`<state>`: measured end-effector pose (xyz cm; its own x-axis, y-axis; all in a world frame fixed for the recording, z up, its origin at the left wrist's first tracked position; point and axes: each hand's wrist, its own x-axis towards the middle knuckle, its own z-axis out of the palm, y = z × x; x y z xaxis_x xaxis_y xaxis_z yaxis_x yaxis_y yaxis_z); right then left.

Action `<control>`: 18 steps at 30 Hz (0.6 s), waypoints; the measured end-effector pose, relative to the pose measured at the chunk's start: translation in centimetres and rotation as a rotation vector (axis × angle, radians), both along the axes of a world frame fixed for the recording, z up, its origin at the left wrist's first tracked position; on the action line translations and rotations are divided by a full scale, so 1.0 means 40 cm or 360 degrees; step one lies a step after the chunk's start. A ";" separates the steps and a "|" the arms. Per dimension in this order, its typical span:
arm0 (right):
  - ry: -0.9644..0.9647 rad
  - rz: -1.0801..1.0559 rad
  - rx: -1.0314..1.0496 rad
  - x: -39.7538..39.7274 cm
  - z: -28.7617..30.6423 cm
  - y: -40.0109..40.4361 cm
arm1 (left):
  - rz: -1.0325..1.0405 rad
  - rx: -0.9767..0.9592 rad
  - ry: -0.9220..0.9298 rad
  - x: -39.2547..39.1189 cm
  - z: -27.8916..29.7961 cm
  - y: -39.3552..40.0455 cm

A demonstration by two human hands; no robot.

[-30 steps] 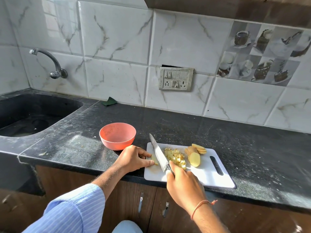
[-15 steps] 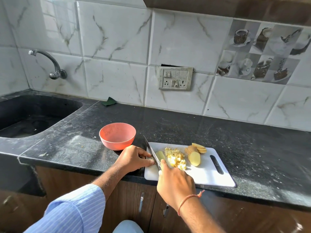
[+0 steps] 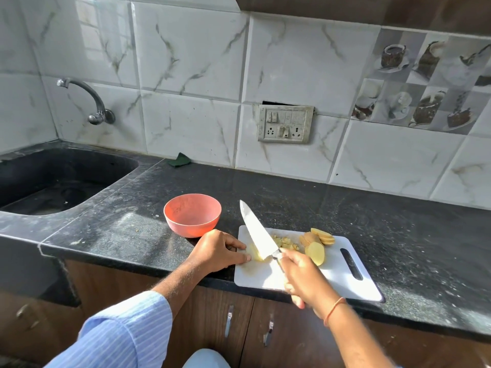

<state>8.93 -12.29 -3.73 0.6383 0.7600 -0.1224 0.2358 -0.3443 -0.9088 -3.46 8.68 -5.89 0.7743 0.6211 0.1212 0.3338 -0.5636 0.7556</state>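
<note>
1. Lower centre: the right hand (image 3: 305,277) has its grip wrapped tight round the handle of the knife (image 3: 256,235), with the blade tip raised and the heel down.
2. The left hand (image 3: 218,251) pins a pale potato piece (image 3: 253,254) with curled fingers, at the left end of the white cutting board (image 3: 345,277) and right against the blade's heel.
3. Right of the blade sit diced potato (image 3: 285,242), a potato half (image 3: 315,253) and slices (image 3: 322,236).
4. A pink bowl (image 3: 191,213) stands on the dark worktop (image 3: 398,235), just up-left of the board.
</note>
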 end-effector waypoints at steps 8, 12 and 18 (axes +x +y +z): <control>0.0146 0.0136 0.0015 0.047 0.001 -0.028 | 0.0068 -0.0302 -0.0340 0.003 0.002 -0.028; 0.0167 0.0067 -0.0004 0.047 0.001 -0.035 | 0.0278 -0.1033 -0.0548 0.064 0.049 -0.082; 0.0112 0.0072 0.0031 0.044 -0.009 -0.031 | 0.0025 -0.1949 -0.0686 0.121 0.115 -0.100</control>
